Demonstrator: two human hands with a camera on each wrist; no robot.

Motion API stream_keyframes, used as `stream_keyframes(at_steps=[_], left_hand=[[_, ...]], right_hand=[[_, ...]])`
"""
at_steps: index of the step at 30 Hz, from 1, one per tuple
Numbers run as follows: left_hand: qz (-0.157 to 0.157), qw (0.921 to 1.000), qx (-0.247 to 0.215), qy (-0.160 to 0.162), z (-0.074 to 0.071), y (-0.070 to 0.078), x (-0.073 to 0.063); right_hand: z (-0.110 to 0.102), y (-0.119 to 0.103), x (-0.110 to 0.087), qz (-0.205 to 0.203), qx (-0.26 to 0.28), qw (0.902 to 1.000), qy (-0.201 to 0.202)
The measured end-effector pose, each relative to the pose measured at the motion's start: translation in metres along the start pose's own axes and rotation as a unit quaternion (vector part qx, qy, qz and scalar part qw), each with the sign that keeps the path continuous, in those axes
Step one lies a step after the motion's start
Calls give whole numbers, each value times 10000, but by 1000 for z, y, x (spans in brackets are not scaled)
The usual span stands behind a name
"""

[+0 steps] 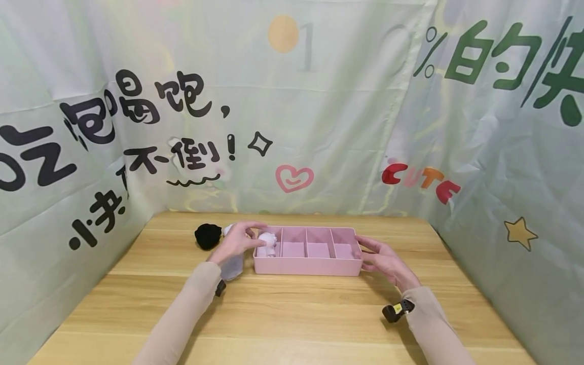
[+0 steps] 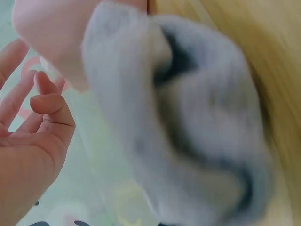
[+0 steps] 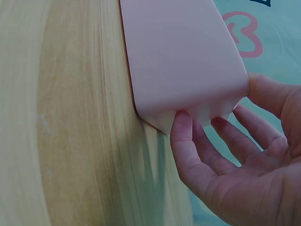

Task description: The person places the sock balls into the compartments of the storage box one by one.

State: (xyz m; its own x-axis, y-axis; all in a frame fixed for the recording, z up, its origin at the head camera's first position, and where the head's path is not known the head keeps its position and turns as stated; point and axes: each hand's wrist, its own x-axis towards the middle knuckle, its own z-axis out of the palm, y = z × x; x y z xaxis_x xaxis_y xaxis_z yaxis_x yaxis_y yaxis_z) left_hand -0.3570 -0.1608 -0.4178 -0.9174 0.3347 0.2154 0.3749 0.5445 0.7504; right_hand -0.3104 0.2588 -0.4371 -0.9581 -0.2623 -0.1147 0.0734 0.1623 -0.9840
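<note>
A pink box [image 1: 306, 266] with compartments in a row lies on the table. In its leftmost compartment is a rolled white bundle [image 1: 268, 242], seemingly a sock. My left hand [image 1: 237, 241] is over the box's left end, thumb beside the bundle; in the left wrist view its fingers [image 2: 54, 106] are loosely bent, with nothing seen between them. My right hand [image 1: 383, 261] touches the box's right end with spread fingertips, as the right wrist view shows on the end wall [image 3: 188, 61]. A grey rolled sock [image 2: 202, 117], blurred, lies below my left hand.
Left of the box is a black balled cloth [image 1: 208, 236]. A whitish item [image 1: 226, 229] beside it is mostly hidden by my left hand. A printed fabric curtain [image 1: 319, 126] stands around the wooden table [image 1: 301, 314] at the back and sides.
</note>
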Motion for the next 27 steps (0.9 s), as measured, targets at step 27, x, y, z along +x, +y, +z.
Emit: stream_keyframes(at_steps=[27], left_hand=[[-306,9916,-1253,-122,-26,-39,-39]], right_hand=[[1,1,2,21,36,10000,-60]])
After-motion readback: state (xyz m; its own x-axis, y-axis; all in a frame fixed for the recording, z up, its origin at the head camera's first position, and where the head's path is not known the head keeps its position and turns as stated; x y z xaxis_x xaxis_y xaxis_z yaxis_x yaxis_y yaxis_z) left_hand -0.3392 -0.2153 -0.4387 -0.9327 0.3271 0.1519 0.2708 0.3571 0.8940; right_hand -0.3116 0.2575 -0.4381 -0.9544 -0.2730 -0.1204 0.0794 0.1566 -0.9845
